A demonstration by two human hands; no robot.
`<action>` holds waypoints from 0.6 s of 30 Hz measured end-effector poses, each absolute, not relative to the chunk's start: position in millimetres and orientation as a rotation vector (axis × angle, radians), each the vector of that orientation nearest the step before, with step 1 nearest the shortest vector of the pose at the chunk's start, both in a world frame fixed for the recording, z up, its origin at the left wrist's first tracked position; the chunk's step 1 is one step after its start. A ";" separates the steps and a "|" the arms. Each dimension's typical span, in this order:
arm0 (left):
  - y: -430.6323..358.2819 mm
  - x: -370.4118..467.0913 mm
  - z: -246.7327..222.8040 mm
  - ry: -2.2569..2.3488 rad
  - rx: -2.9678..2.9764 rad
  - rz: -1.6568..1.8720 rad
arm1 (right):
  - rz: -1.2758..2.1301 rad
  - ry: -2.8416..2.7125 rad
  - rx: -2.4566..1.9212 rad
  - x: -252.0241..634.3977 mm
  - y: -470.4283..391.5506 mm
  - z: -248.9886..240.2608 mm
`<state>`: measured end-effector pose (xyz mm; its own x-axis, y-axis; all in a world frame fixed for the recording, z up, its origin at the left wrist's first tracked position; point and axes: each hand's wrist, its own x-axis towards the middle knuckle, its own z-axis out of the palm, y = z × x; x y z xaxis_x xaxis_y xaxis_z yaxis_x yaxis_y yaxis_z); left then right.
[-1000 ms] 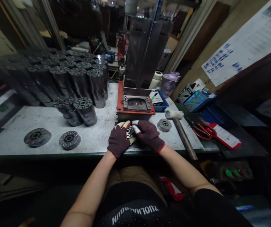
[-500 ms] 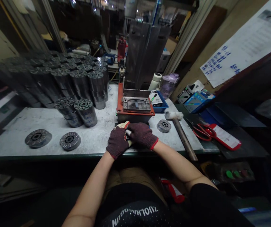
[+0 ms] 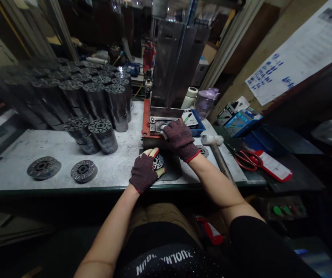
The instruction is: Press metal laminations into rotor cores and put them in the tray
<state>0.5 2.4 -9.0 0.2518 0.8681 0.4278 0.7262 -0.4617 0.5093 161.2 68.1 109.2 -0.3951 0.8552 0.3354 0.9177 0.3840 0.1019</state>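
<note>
**One disc under our left hand, our right hand at the metal holder**

We have one slotted metal disc (image 3: 158,162) lying face up on the dark mat (image 3: 174,168) at the front of the desk (image 3: 57,144). Our gloved left hand (image 3: 145,170) grasps it around the side, fingers at the far edge and thumb at the near one. Our gloved right hand (image 3: 180,139) is over the metal holder (image 3: 154,126) on the orange-framed machine (image 3: 146,119), fingers curled at its slot; we cannot tell whether they pinch anything.

We judge this disc to be partway through: it is placed and steadied, but the left hand hides much of it, so we cannot see how much of the work on it is finished. One more disc (image 3: 203,150) lies beside the mallet (image 3: 214,140), partly behind our right wrist, and two loose discs (image 3: 83,170) sit apart on the left. Behind them stand two short stacks (image 3: 104,136) and many tall columns (image 3: 116,104); nothing visible tells us which of all these pieces are done and which are left.
</note>
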 end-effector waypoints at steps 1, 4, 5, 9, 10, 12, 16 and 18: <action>2.4 0.6 -8.8 1.504 2.310 1.003 | -0.372 -2.387 -1.578 162.5 61.6 104.6; 2.0 1.0 -7.9 1.501 2.291 0.997 | -0.217 -2.337 -1.505 169.6 38.0 78.9; 2.0 1.2 -7.7 1.496 2.286 1.000 | -0.159 -2.350 -1.486 171.9 29.9 69.5; 1.9 1.4 -7.6 1.482 2.291 1.026 | 0.017 -2.614 -1.528 171.7 6.8 52.9; 2.0 1.3 -7.6 1.483 2.294 1.029 | 0.038 -2.697 -1.562 168.8 5.3 55.5; 2.1 1.2 -7.7 1.481 2.298 1.026 | 0.048 -2.820 -1.626 160.8 7.3 65.2; 2.6 0.8 -8.5 1.473 2.288 1.031 | 0.057 -2.907 -1.637 147.8 16.4 79.2; 2.6 0.6 -8.8 1.470 2.283 1.042 | 0.064 -2.893 -1.637 147.4 15.3 78.6</action>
<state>0.6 2.6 -8.8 0.2429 0.8656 0.4379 0.7002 -0.4689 0.5384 147.4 15.3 78.6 -0.5023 0.8464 -0.1771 0.8533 0.5183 0.0567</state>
